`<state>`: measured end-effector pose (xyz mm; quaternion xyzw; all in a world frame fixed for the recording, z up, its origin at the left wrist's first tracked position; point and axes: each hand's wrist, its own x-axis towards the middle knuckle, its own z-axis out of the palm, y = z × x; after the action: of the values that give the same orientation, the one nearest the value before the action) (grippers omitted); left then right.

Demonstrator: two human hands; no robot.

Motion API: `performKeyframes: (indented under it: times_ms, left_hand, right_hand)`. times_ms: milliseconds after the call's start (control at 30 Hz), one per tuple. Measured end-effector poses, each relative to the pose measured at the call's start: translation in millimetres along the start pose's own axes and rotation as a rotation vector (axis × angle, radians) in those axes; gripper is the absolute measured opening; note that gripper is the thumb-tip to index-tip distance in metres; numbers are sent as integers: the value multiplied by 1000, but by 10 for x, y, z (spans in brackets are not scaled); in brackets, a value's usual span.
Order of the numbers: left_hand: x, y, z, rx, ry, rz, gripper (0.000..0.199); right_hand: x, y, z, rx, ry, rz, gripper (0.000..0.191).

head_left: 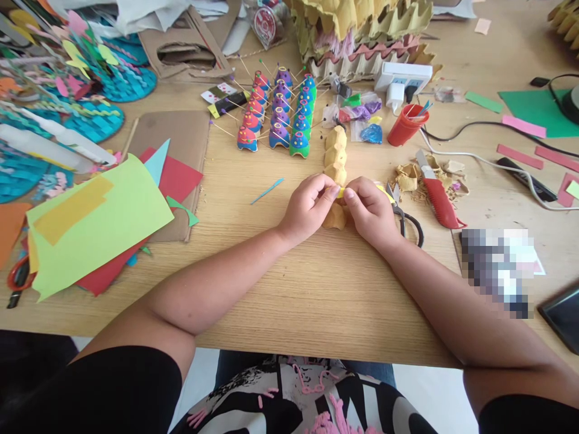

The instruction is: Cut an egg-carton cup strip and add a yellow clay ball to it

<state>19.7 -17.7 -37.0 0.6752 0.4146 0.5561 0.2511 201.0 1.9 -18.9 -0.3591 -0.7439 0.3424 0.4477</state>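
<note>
My left hand (312, 206) and my right hand (371, 211) meet at the fingertips, pinching a small yellow piece (341, 192) that looks like modelling clay. Under them, a strip of tan egg-carton cups (335, 150) lies lengthwise on the table, its middle hidden by my fingers. Right beside my right hand are dark-handled scissors (409, 226), partly covered by it. Left of my left hand lies a thin blue stick (267, 191). Farther back stand three painted egg-carton caterpillars, one red (256, 105), one purple (280, 111) and one blue-green (304, 117), with pin-like feelers.
An orange-red cup (406, 125) and bags of coloured clay (362, 111) sit behind the strip. A red-handled knife (436, 193) lies among carton scraps at right. Coloured paper (99, 217) covers the left side. Egg trays (362, 30) are stacked at the back. A white power strip (402, 75) trails cables.
</note>
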Motion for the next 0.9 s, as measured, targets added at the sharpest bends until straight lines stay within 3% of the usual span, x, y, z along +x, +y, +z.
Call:
performKeyframes:
  times_ms: [300, 667, 900]
  left_hand:
    - [12, 47, -27, 33, 0, 4, 38]
    - [-14, 34, -12, -20, 42, -123, 54]
    - [-16, 37, 4, 0, 47, -90, 45]
  right_hand:
    - [0, -8, 10, 18, 9, 2, 59]
    - [-12, -32, 2, 9, 60, 65, 59]
    - [-6, -16, 0, 18, 55, 67, 59]
